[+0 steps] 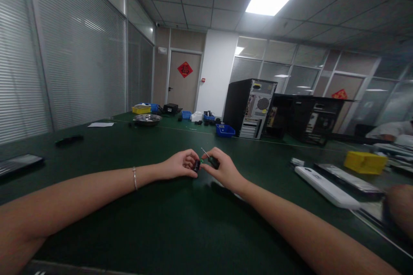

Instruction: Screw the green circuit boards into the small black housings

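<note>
My left hand [180,164] is closed around a small black part [196,166], gripped between thumb and fingers above the green table. Close beside it, my right hand [226,172] pinches a tiny green piece [201,161] at the black part's edge. Tucked in that same hand is a screwdriver [213,162] with a dark handle, its thin metal shaft pointing up and to the left. Whether the green piece is joined to the black part I cannot tell.
A computer tower [250,109] stands behind a blue bin [225,130]. At left are a metal bowl [147,120] and a dark flat device [20,166]. On the right lie a white power strip [325,187] and a yellow box [365,162]; another person's arm [400,208] shows there.
</note>
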### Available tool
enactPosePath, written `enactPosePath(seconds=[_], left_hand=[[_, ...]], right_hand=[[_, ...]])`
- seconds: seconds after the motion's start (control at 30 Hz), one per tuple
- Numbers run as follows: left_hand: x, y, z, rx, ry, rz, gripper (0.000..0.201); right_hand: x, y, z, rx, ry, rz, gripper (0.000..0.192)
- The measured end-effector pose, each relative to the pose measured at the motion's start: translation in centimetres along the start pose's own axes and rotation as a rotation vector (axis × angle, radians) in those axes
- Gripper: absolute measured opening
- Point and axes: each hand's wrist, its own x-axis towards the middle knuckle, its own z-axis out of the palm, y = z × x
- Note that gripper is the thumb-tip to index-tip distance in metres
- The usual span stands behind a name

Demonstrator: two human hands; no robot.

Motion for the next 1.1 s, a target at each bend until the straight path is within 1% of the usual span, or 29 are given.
enactPosePath(seconds=[0.2, 0.37, 0.57, 0.67, 0.83, 0.97, 1.1], left_hand=[[-0.1, -0.1, 0.4, -0.005, 0.036, 0.032, 0.047], [-0.4, 0.6, 0.9, 0.014, 0.044, 0.048, 0.047], [-0.6, 1.4, 1.3, 0.008, 0.088, 0.050, 0.045], [-0.6, 1.5, 1.3, -0.043, 0.079, 0.030, 0.045], [-0.3, 1.3, 1.2, -0.201, 0.037, -0.026, 0.054], [0.1, 0.9, 1.2, -0.298, 0.017, -0.073, 0.038], [0.1, 0.6, 1.3, -0.314, 0.015, -0.091, 0.031]], right_hand=[[-0.3, -0.7, 0.6, 0.044, 0.014, -0.038, 0.019], [-0.4, -0.9, 0.8, 0.055, 0.026, -0.035, 0.019], [-0.3, -1.1, 1.0, 0.029, 0.032, -0.010, 0.019], [-0.4, -1.3, 1.1, 0.008, 0.021, -0.002, 0.018], [-0.5, -1.3, 1.0, -0.041, -0.004, 0.007, 0.018], [-0.5, -1.2, 0.9, -0.068, -0.017, -0.001, 0.018], [-0.6, -1.2, 1.1, -0.082, -0.015, -0.010, 0.017]])
